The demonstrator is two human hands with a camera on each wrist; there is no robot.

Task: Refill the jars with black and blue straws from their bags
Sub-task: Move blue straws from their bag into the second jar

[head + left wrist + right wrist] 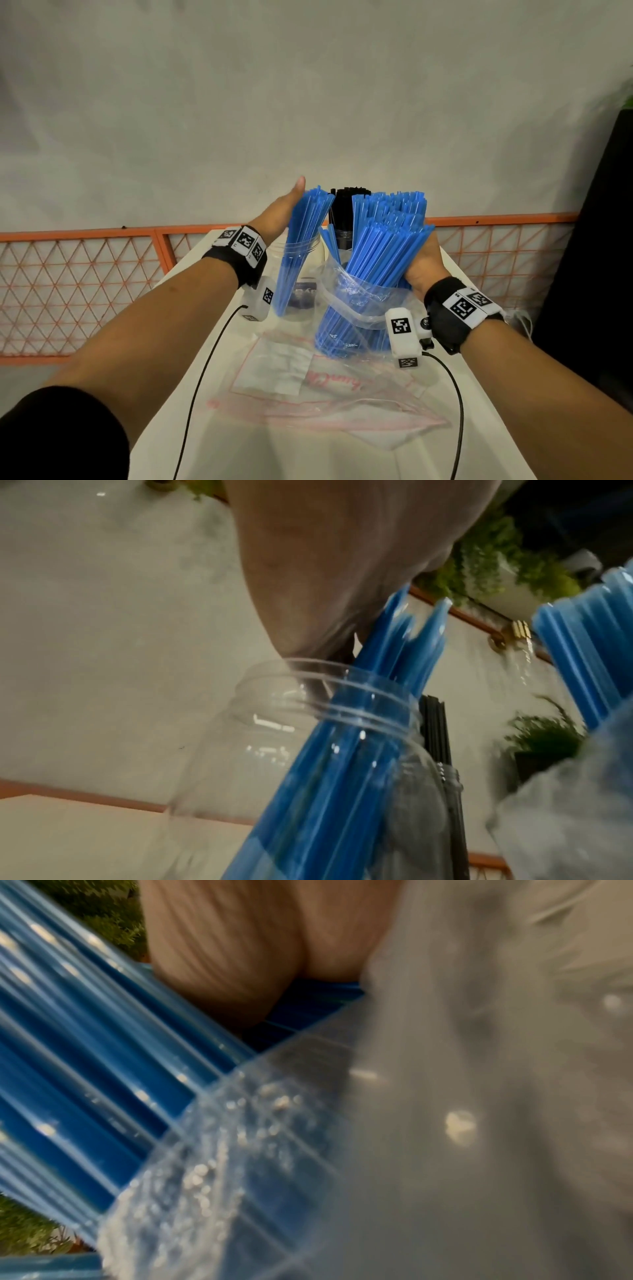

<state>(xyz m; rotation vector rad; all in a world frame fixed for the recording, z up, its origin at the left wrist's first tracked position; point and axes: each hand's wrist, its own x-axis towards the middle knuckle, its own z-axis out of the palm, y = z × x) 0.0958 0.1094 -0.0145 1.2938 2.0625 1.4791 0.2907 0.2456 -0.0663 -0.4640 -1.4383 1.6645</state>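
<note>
**Two hands at the blue-straw jar and its bag**

The left hand (282,212) is reaching forward with its fingers straight and its palm lying flat against the outer side of a small group of blue straws (301,240); it is grasping nothing. These straws are standing tilted in a clear jar (301,246), their tops fanning above its threaded mouth (the left wrist view is showing the same mouth (329,685) with the straws passing through it and the palm above).

The right hand (423,263) is wrapping around a large bundle of blue straws (387,240) from the right side, its fingers hidden behind the bundle. The lower half of that bundle is sitting inside a clear plastic bag (349,294), whose open rim is sagging around the straws near the hand. In the right wrist view the picture is blurred, showing only skin, blue ridges and the bag's film (445,1123).

Behind and between the two blue groups, black straws (346,209) are standing upright in a second jar (344,236). An emptied clear bag with red print (308,387) is lying flat on the white table (164,428) in front. Both wrists are wearing black bands with printed markers, and thin black cables are trailing from them. An orange mesh fence (78,284) is running behind the table, below a plain grey wall.
</note>
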